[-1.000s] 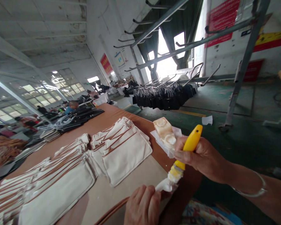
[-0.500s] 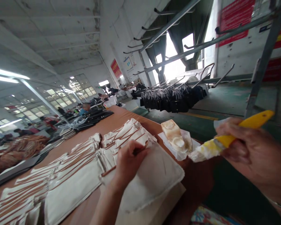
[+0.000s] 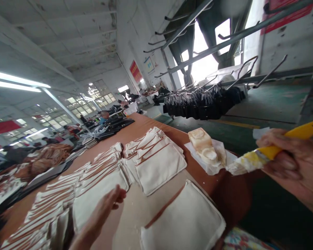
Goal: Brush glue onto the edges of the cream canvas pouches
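Observation:
My right hand point(image 3: 289, 163) is closed round the yellow handle of a paint brush point(image 3: 268, 151), whose bristles are coated in whitish paste. Those bristles hang close beside a crusted container point(image 3: 202, 140) with pale paste on it, set on white sheeting. Over the rows of cream pouch pieces, my left hand point(image 3: 109, 203) has its fingers stretched out and holds nothing. In front of me a single cream pouch piece point(image 3: 185, 218) with a brown edge lies on a beige board point(image 3: 130, 215). Further up, a small stack of cream pieces point(image 3: 161, 165) overlaps the board.
Rows of cream pieces with brown edges point(image 3: 52, 205) cover the left of the brown table point(image 3: 143, 123). Black bags point(image 3: 203, 106) hang from a metal rack point(image 3: 198, 57) at the right. Brown material point(image 3: 44, 158) is heaped at far left; people sit in the background.
My left hand has let go of a cream piece, which now lies flat on the board, and has moved left. The brush stays in my right hand. The view has swung slightly left.

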